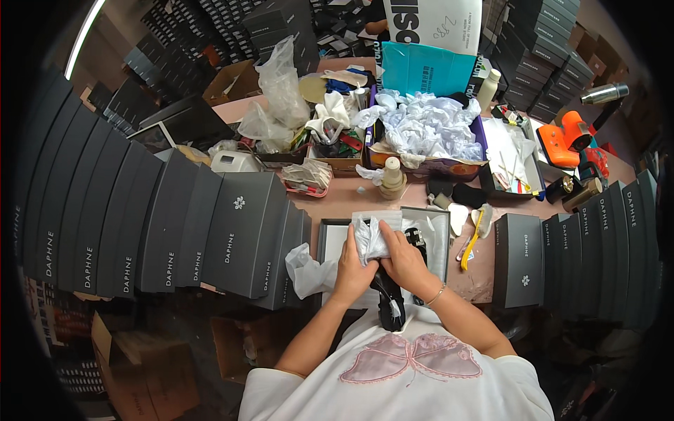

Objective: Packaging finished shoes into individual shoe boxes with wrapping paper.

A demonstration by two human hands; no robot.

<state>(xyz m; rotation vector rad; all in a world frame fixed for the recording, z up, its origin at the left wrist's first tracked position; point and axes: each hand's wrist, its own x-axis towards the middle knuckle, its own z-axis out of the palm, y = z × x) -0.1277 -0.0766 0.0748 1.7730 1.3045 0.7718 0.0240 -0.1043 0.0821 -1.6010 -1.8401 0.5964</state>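
Note:
My left hand [353, 270] and my right hand [404, 261] close from both sides round a wad of white tissue paper [371, 242]. Below the wad, a black shoe [390, 298] points back toward my body; I cannot tell whether the hands also touch it. Both hands are over an open dark grey shoebox [439, 228]. Inside the box, to the right of my fingers, lies another black shoe [415, 242], partly covered by my right hand. A loose white sheet of thin paper [309, 272] hangs over the box's left side.
Grey shoeboxes stand in rows at left [246, 224] and right [518, 259]. Behind the open box are a pale bottle [392, 179] and a bin of crumpled white paper [428, 130]. A yellow-handled brush [476, 238] lies to the right; an orange tool [562, 144] stands farther back.

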